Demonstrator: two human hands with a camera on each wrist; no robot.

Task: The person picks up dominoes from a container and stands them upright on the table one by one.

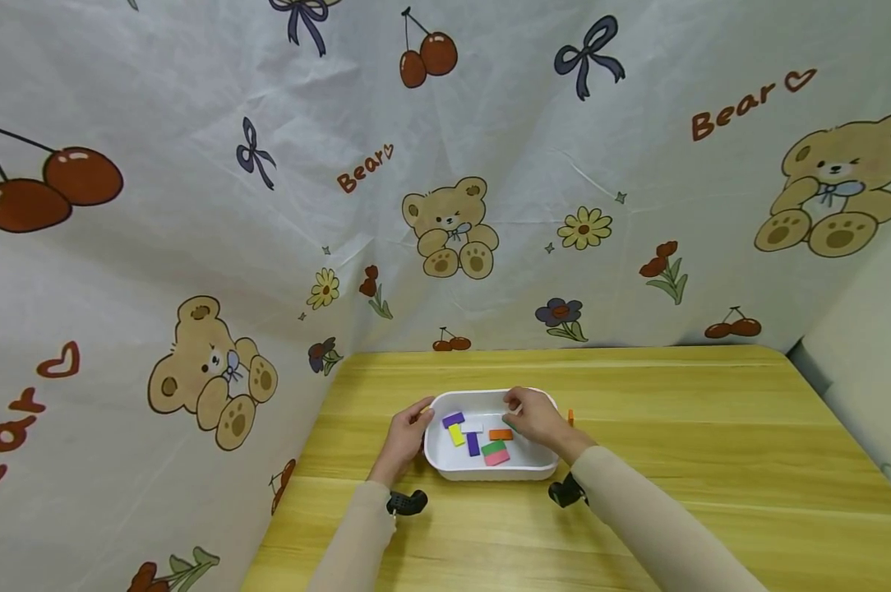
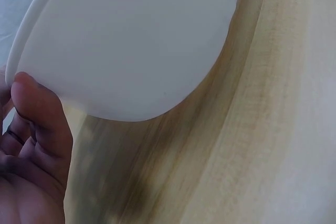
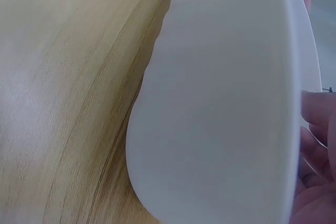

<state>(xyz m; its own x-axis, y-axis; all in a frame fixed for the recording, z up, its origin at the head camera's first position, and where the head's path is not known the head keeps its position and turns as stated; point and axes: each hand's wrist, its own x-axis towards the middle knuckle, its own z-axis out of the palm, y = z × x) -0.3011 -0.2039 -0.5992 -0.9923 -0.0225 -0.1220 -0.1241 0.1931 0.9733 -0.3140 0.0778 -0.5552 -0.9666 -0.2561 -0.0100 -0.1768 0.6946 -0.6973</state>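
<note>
A white tray [image 1: 482,474] with rounded corners stands on the table and contains several small flat blocks. Its left rim is gripped by my left hand [image 1: 403,440]; the left wrist view shows the thumb [image 2: 39,106] against the rim. My right hand [image 1: 537,418] reaches over the right side, fingers bent inside the tray. A green block [image 1: 511,421] shows partly beneath those fingers; whether they pinch it is hidden. Nearby lie an orange block [image 1: 500,434], a white block [image 1: 473,427], a yellow block [image 1: 456,435], purple blocks [image 1: 473,445], and a green block [image 1: 493,448] touching a pink one [image 1: 496,458].
Just right of the tray, a small orange piece [image 1: 570,417] is on the wooden table [image 1: 682,427], partly behind my right wrist. Cloth printed with bears and cherries [image 1: 519,164] hangs behind and to the left. Black wrist cameras [image 1: 408,502] sit under both wrists.
</note>
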